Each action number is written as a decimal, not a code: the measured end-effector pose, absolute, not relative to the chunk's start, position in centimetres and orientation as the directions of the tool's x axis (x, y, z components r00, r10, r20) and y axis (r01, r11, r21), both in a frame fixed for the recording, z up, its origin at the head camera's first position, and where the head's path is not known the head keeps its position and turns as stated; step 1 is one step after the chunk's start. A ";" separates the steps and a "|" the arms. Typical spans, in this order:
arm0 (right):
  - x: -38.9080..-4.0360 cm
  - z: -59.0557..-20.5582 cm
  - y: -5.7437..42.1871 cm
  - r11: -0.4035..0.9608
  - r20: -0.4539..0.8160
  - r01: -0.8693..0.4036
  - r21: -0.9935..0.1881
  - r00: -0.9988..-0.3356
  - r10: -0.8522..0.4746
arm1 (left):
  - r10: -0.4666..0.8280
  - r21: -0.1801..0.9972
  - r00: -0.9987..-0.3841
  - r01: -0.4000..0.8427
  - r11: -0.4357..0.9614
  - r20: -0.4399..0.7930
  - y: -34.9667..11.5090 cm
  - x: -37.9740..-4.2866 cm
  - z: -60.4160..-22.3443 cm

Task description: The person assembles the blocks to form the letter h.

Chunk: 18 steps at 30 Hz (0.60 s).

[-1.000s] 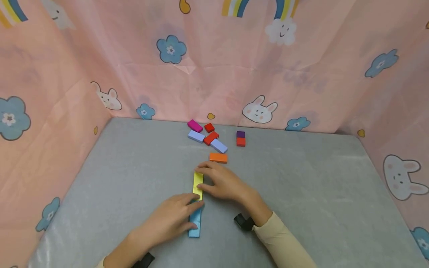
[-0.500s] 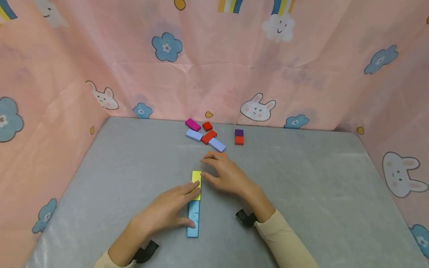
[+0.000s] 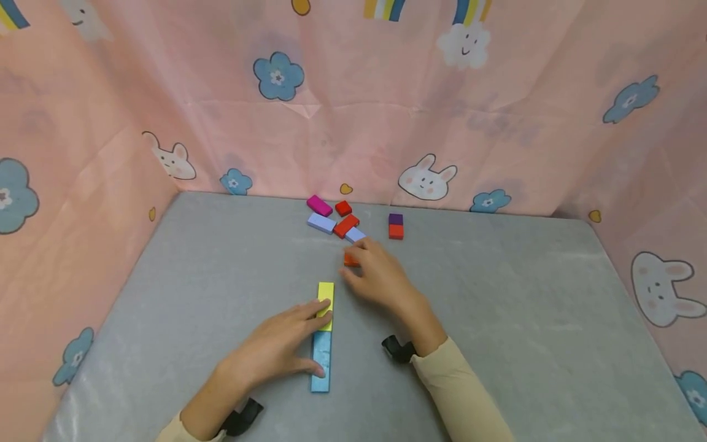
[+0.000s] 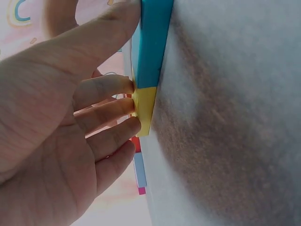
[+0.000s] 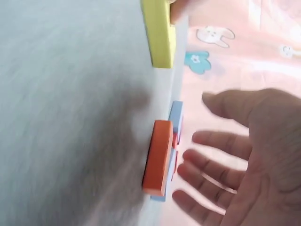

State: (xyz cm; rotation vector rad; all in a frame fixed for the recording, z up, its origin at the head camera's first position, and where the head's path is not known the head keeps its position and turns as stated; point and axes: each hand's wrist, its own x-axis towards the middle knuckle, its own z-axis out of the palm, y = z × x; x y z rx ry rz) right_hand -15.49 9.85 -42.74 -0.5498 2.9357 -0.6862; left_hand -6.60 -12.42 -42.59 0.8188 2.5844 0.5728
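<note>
A yellow block (image 3: 326, 291) and a light blue block (image 3: 321, 350) lie end to end in a line on the grey surface. My left hand (image 3: 276, 347) rests on them, straight fingertips on the yellow block and the thumb at the blue one. Over the orange block (image 3: 350, 260) hovers my right hand (image 3: 381, 276), covering part of it. In the right wrist view that hand's fingers are spread and relaxed, with a gap between them and the orange block (image 5: 159, 157).
Behind the orange block lie a magenta block (image 3: 320, 205), two red blocks (image 3: 346, 226) and two lavender blocks (image 3: 322, 223). To their right a purple block (image 3: 395, 218) touches a red-orange block (image 3: 396, 232). A pink printed cloth (image 3: 353, 123) stands around the grey surface.
My right hand has left the yellow block and moved forward over the orange block. My left hand's fingers have slid forward from the joint between the blocks onto the yellow block.
</note>
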 end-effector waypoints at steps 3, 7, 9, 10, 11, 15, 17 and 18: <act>-15.7 -43.0 9.1 0.865 0.030 -0.318 -0.389 -0.943 -0.333 | 0.604 0.466 -0.767 0.463 0.754 -0.216 -12.5 -6.6 -42.6; -15.6 -43.5 8.3 0.888 0.032 -0.301 -0.348 -0.950 -0.310 | 0.601 0.455 -0.768 0.463 0.760 -0.221 -12.6 -6.4 -42.7; -15.5 -43.7 8.1 0.891 0.027 -0.284 -0.354 -0.956 -0.293 | 0.602 0.455 -0.768 0.464 0.760 -0.221 -12.6 -6.3 -42.7; -15.5 -43.8 8.1 0.893 0.026 -0.274 -0.357 -0.959 -0.284 | 0.602 0.458 -0.767 0.464 0.758 -0.220 -12.6 -6.3 -42.7; -15.5 -43.8 8.1 0.894 0.026 -0.265 -0.362 -0.961 -0.275 | 0.604 0.458 -0.767 0.466 0.757 -0.219 -12.6 -6.3 -42.7; -15.7 -43.9 8.2 0.890 0.028 -0.255 -0.378 -0.964 -0.264 | 0.600 0.456 -0.768 0.461 0.761 -0.223 -12.4 -6.5 -42.7; -15.8 -43.9 8.3 0.885 0.029 -0.254 -0.391 -0.964 -0.264 | 0.599 0.457 -0.768 0.459 0.762 -0.227 -12.4 -6.5 -42.7; -15.8 -43.9 8.3 0.882 0.029 -0.254 -0.397 -0.964 -0.264 | 0.599 0.459 -0.768 0.459 0.761 -0.227 -12.4 -6.6 -42.6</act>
